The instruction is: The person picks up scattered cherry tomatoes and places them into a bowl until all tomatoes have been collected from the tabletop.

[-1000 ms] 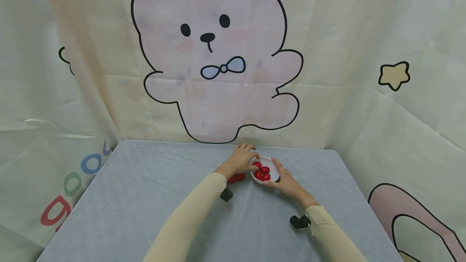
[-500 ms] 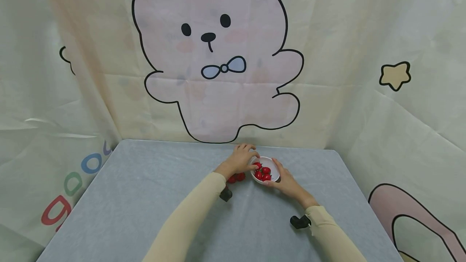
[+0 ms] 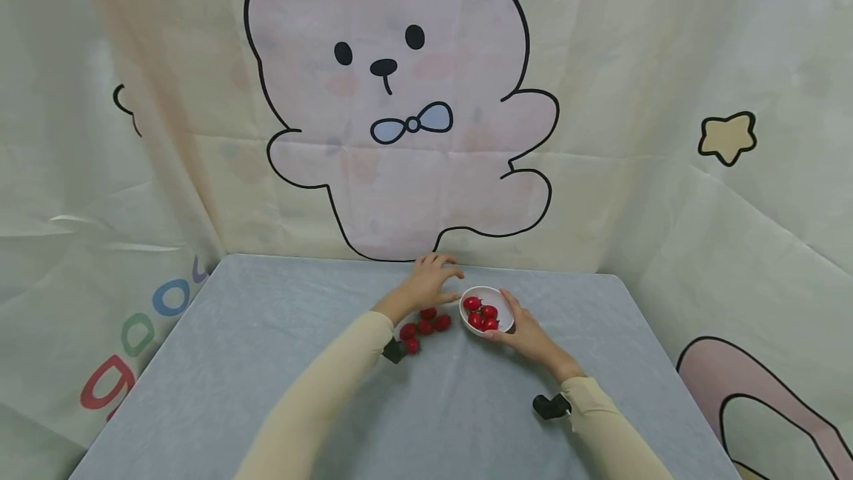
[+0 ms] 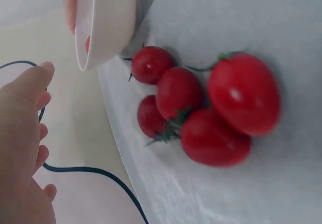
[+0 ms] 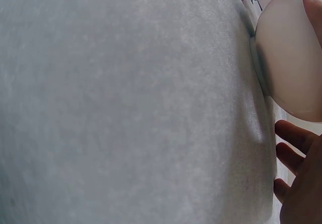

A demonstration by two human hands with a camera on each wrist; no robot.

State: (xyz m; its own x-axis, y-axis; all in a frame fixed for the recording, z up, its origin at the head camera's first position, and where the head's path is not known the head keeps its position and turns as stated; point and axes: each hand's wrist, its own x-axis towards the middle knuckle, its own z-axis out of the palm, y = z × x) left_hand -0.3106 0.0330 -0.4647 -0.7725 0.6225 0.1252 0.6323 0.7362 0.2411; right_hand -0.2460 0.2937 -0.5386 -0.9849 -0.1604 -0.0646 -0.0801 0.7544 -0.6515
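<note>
A white bowl (image 3: 492, 295) stands near the back of the table with several small red tomatoes (image 3: 489, 312) inside. My right hand (image 3: 529, 335) grips it from the right, thumb at the near side and fingers at the far side. To the left of the bowl hovers my left hand (image 3: 425, 285), fingers spread and holding nothing. Several cherry tomatoes (image 3: 425, 327) with green stems lie in a loose cluster on the cloth beside my left wrist. In the left wrist view, that cluster (image 4: 179, 94) shows near the bowl's outer wall (image 4: 113, 25).
A grey-blue cloth covers the table (image 3: 266, 361). Behind it hangs a curtain (image 3: 600, 206) with a printed bear, and more printed curtain flanks both sides. A black wrist mount (image 3: 550, 407) sits under the right wrist and another (image 3: 395, 350) under the left.
My left hand has drawn back leftward from over the bowl, and its fingers have left the rim. More tomatoes on the cloth are uncovered. My right hand stays on the bowl.
</note>
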